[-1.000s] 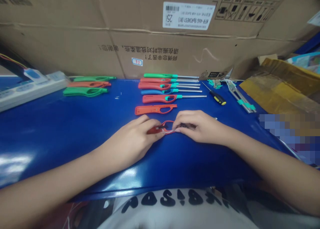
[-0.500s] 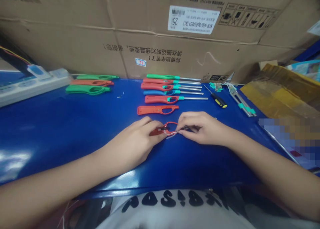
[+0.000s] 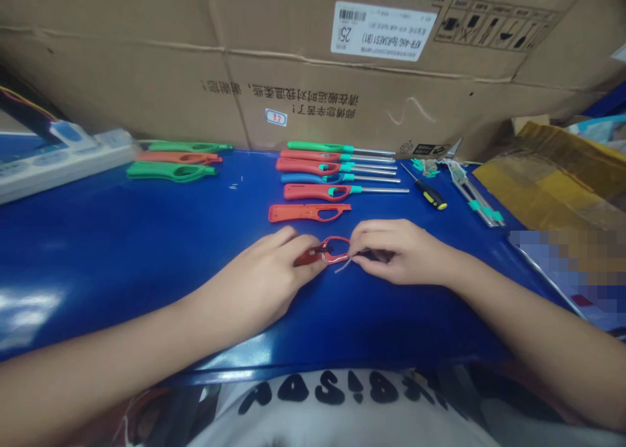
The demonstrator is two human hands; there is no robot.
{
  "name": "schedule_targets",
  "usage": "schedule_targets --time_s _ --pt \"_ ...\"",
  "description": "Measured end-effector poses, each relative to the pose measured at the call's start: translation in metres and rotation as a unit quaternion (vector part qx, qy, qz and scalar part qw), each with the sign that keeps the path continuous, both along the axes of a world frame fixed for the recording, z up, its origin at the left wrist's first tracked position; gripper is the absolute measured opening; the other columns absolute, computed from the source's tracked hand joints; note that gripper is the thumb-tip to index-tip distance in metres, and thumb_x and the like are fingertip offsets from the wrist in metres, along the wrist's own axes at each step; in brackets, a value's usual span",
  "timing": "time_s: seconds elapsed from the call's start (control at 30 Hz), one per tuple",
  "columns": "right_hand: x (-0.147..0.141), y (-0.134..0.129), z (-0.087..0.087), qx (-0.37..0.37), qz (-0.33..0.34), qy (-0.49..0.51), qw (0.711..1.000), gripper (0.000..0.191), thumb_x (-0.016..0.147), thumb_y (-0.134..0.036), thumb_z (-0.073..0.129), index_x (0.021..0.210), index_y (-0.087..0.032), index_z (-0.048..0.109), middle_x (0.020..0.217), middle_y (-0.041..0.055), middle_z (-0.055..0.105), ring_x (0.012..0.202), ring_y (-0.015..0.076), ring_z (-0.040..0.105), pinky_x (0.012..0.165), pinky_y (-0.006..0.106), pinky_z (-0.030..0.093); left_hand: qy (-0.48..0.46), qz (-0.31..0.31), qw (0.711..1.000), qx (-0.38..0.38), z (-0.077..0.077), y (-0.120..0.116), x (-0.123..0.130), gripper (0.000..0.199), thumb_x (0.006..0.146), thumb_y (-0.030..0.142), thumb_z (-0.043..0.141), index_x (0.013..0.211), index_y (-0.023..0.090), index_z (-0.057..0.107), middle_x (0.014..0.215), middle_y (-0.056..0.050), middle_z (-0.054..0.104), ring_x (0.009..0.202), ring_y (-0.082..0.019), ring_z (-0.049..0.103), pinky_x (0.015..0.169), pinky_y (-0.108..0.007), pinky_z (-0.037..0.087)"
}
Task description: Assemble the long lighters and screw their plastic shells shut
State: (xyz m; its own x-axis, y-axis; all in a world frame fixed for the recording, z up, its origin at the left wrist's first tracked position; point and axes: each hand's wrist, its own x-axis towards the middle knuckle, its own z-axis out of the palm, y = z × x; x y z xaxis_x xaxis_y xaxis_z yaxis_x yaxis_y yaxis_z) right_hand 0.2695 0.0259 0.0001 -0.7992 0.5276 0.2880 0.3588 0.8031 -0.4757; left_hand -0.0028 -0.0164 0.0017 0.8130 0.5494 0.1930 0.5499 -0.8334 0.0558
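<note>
My left hand (image 3: 274, 271) is closed on the rear part of a red lighter handle shell (image 3: 337, 240), whose oval trigger loop shows between my two hands. A dark part and a pale strand lie inside the shell. With its fingertips pinched together, my right hand (image 3: 396, 251) grips a thin greyish wire (image 3: 341, 266) at the shell's front end; a loose end sticks out below the fingers. Just beyond my hands lies another orange-red handle shell half (image 3: 308, 213). Past it, several long-nosed gas lighters (image 3: 317, 191) in red, blue and green lie in a row with metal tubes pointing right.
A screwdriver (image 3: 430, 194) and metal tubes with teal parts (image 3: 482, 202) lie at the right, near a yellow-taped carton (image 3: 542, 167). Green and orange handle shells (image 3: 171, 171) lie left, beside a white power strip (image 3: 63, 163). A large cardboard box (image 3: 161, 69) walls the back.
My right hand has shifted slightly right, and the loose wire end below its fingers has moved with it. My left hand keeps its hold on the red shell.
</note>
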Motion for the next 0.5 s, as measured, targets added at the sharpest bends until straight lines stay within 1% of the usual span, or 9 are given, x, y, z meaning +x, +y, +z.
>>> schedule_targets --time_s 0.27,0.37,0.5 --pt "-0.0002 -0.0014 -0.0014 0.017 -0.004 -0.021 1.0 0.014 0.094 -0.019 0.057 0.098 -0.02 0.071 0.099 0.0058 0.07 0.075 0.0112 0.064 0.066 0.022 0.049 0.006 0.008 1.0 0.0 -0.0025 0.0015 0.0001 0.042 0.096 0.01 0.05 0.135 0.017 0.064 0.127 -0.015 0.063 0.111 -0.031 0.057 0.092 -0.048 0.058" --pt "-0.0006 -0.0027 -0.0026 0.036 -0.021 -0.044 0.998 0.014 0.095 -0.02 0.057 0.099 -0.02 0.071 0.103 0.0063 0.069 0.08 0.0125 0.065 0.068 0.023 0.049 0.009 0.005 1.0 0.001 -0.002 0.0014 0.0005 0.044 0.094 0.008 0.053 0.136 0.017 0.064 0.128 -0.016 0.063 0.112 -0.032 0.057 0.092 -0.048 0.058" --pt "-0.0012 -0.0034 -0.0024 0.04 -0.035 -0.065 0.996 0.014 0.096 -0.023 0.057 0.099 -0.02 0.071 0.103 0.0059 0.067 0.078 0.0122 0.064 0.068 0.024 0.049 0.017 0.004 1.0 0.006 -0.0009 0.0007 0.0 0.045 0.093 0.008 0.054 0.136 0.016 0.063 0.129 -0.016 0.064 0.111 -0.032 0.059 0.091 -0.048 0.059"
